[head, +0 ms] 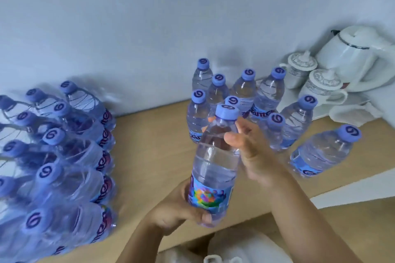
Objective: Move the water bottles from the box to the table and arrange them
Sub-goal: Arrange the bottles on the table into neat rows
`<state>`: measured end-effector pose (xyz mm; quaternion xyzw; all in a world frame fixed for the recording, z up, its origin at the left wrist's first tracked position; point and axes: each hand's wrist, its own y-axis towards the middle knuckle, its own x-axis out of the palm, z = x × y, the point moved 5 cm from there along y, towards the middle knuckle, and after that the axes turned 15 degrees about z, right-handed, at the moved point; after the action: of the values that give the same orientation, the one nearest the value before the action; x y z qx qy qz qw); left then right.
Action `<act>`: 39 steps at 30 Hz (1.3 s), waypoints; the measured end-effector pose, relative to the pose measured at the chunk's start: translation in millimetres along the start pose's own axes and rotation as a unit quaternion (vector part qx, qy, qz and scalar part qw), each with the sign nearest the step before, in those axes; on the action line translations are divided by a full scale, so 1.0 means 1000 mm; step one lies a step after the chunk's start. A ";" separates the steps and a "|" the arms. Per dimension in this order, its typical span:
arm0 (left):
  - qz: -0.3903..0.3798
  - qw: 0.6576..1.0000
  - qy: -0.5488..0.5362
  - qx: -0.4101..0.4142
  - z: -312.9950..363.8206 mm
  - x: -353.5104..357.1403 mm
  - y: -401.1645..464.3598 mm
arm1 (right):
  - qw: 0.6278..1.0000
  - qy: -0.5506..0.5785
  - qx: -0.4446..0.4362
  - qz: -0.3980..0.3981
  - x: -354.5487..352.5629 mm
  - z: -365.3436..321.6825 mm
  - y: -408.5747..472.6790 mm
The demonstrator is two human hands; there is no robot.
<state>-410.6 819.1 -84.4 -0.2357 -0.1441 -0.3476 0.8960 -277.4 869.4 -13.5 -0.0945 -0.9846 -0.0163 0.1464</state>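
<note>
Shrink-wrapped pack of bottles (64, 166) seen far left of both hands, on wooden worktop (154, 147). Held bottle (215, 166) gripped at label by left hand (181, 209), fingers curled round base; shoulder below cap pinched by right hand (245, 145). Cluster of standing bottles (241, 96) placed just beyond right hand. White kettle (354, 57) and lidded cups (320, 85) set further right.
</note>
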 end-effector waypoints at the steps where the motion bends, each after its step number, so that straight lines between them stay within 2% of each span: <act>1: 0.032 0.999 0.012 -0.001 0.001 -0.005 -0.008 | 0.999 0.018 0.024 -0.024 0.015 0.007 0.001; 3: 0.174 0.983 0.048 0.016 0.002 -0.019 -0.019 | 0.997 0.009 0.060 -0.050 0.042 0.015 0.003; 4: 0.263 0.962 0.060 0.034 0.003 -0.028 -0.024 | 0.997 -0.039 0.043 -0.053 0.050 0.014 0.006; 5: 0.347 0.934 0.072 0.053 0.004 -0.034 -0.029 | 0.992 -0.115 0.015 -0.055 0.057 0.011 0.010; 7: 0.498 0.855 0.125 0.079 0.007 -0.048 -0.045 | 0.960 -0.272 -0.020 -0.070 0.071 0.012 0.020; 8: 0.544 0.820 0.156 0.085 0.009 -0.053 -0.052 | 0.947 -0.313 -0.018 -0.075 0.078 0.015 0.023; 9: 0.567 0.800 0.178 0.087 0.012 -0.057 -0.057 | 0.946 -0.318 -0.012 -0.065 0.084 0.016 0.025; 10: 0.570 0.795 0.189 0.085 0.014 -0.059 -0.059 | 0.951 -0.306 -0.014 -0.046 0.088 0.016 0.026; 11: 0.556 0.806 0.183 0.085 0.015 -0.064 -0.062 | 0.958 -0.284 -0.019 -0.032 0.094 0.016 0.027; 12: 0.520 0.836 0.154 0.086 0.015 -0.068 -0.062 | 0.967 -0.253 -0.019 -0.031 0.099 0.016 0.029; 14: 0.409 0.905 0.076 0.093 0.021 -0.075 -0.062 | 0.981 -0.177 -0.006 -0.079 0.112 0.017 0.033; 15: 0.359 0.927 0.058 0.091 0.025 -0.076 -0.062 | 0.985 -0.134 0.008 -0.107 0.117 0.018 0.034; 16: 0.335 0.936 0.060 0.093 0.029 -0.079 -0.063 | 0.987 -0.100 0.024 -0.124 0.122 0.020 0.035; 17: 0.343 0.932 0.066 0.099 0.031 -0.082 -0.063 | 0.988 -0.077 0.041 -0.129 0.125 0.023 0.036; 19: 0.430 0.892 0.073 0.121 0.033 -0.092 -0.060 | 0.987 -0.088 0.052 -0.120 0.132 0.026 0.041; 21: 0.496 0.855 0.060 0.139 0.033 -0.098 -0.054 | 0.972 -0.197 0.025 -0.123 0.138 0.025 0.051; 23: 0.520 0.840 0.047 0.149 0.035 -0.103 -0.045 | 0.944 -0.301 0.022 -0.132 0.142 0.025 0.066; 25: 0.550 0.823 0.036 0.138 0.033 -0.112 -0.038 | 0.922 -0.356 0.029 -0.146 0.148 0.027 0.079; 29: 0.616 0.779 0.031 0.114 0.033 -0.133 -0.024 | 0.912 -0.381 0.025 -0.147 0.164 0.039 0.106; 32: 0.636 0.764 0.048 0.100 0.035 -0.151 -0.012 | 0.902 -0.409 0.008 -0.137 0.175 0.049 0.126; 34: 0.652 0.752 0.022 0.094 0.038 -0.162 -0.002 | 0.901 -0.415 -0.005 -0.126 0.185 0.057 0.139; 39: 0.721 0.686 -0.014 0.097 0.048 -0.193 0.012 | 0.909 -0.403 -0.052 -0.093 0.210 0.084 0.161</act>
<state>-545.5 959.0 -128.6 -0.1838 0.0251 0.4251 0.8859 -468.4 1070.5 -31.9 -0.0088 -0.9617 -0.0420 -0.2706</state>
